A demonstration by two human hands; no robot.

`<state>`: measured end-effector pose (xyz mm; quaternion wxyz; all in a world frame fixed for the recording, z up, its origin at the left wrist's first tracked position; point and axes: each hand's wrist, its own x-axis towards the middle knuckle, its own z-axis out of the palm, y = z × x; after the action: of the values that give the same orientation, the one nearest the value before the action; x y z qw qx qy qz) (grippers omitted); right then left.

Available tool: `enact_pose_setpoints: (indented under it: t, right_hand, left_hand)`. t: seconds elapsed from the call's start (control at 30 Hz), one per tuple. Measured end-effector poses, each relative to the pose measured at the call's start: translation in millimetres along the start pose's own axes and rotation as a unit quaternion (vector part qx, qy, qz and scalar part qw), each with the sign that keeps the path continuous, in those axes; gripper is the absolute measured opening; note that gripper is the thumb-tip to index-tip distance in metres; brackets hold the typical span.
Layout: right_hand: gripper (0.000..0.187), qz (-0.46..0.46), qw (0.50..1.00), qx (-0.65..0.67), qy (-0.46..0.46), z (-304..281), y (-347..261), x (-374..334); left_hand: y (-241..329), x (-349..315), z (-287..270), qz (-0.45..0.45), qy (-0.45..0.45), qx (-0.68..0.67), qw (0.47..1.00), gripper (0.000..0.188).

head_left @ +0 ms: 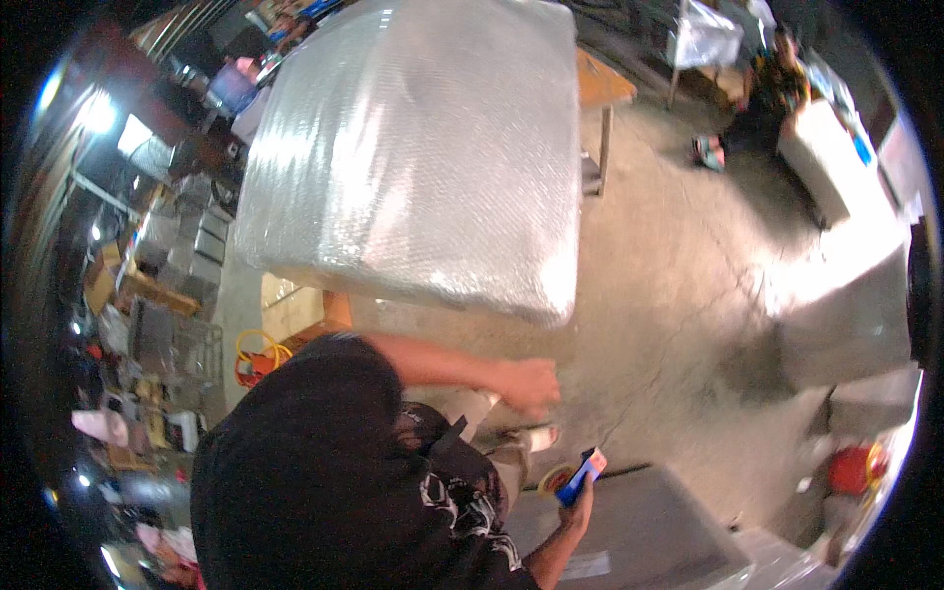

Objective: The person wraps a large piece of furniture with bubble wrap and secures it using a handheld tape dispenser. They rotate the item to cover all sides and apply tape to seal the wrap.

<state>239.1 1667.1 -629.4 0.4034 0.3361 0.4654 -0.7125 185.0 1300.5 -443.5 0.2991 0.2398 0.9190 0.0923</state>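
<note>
My right hand grips a blue tape dispenser with a pinkish-orange end, and a yellowish tape roll shows beside it. This hand is over a grey slab-like box at the bottom of the view. My left hand reaches across in front of my body, its fingers bunched and smeared by motion; nothing can be made out in it. Beyond the left hand is a large block wrapped in shiny bubble wrap, its near edge a little apart from the hand.
A wooden table stands behind the wrapped block. At the far right a person sits by a pale box. A red-orange object with a yellow hoop lies at left, near cluttered racks. Concrete floor spreads at right.
</note>
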Motion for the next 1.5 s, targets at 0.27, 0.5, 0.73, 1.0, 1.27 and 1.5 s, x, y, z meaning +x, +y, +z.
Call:
enact_pose_setpoints:
  t: [0.27, 0.5, 0.73, 1.0, 1.27, 1.5]
  right_hand:
    - [0.037, -0.113, 0.929, -0.279, -0.217, 193, -108, -116]
    - [0.091, -0.277, 0.856, -0.260, -0.350, 400, -70, -190]
    - [0.096, -0.327, 0.862, -0.195, -0.336, 531, 92, -285]
    - [0.055, -0.434, 0.834, -0.279, -0.197, 677, 245, -342]
    - [0.061, -0.523, 0.801, -0.282, 0.073, 762, 334, -369]
    - [0.048, -0.520, 0.821, -0.178, 0.157, 860, 328, -388]
  left_hand:
    - [20, -296, -55, -0.296, 0.501, -0.480, 0.656, 0.042]
    - [-18, -450, -39, -0.289, 0.580, -0.199, 0.735, 0.049]
    - [-91, -577, -8, -0.056, 0.460, -0.497, 0.734, 0.072]
    - [-180, -668, -57, 0.023, 0.170, -0.606, 0.776, 0.049]
    - [-255, -667, -77, 0.134, 0.052, -0.499, 0.854, 0.041]
    - [-295, -651, -149, 0.301, 0.037, -0.434, 0.848, 0.022]
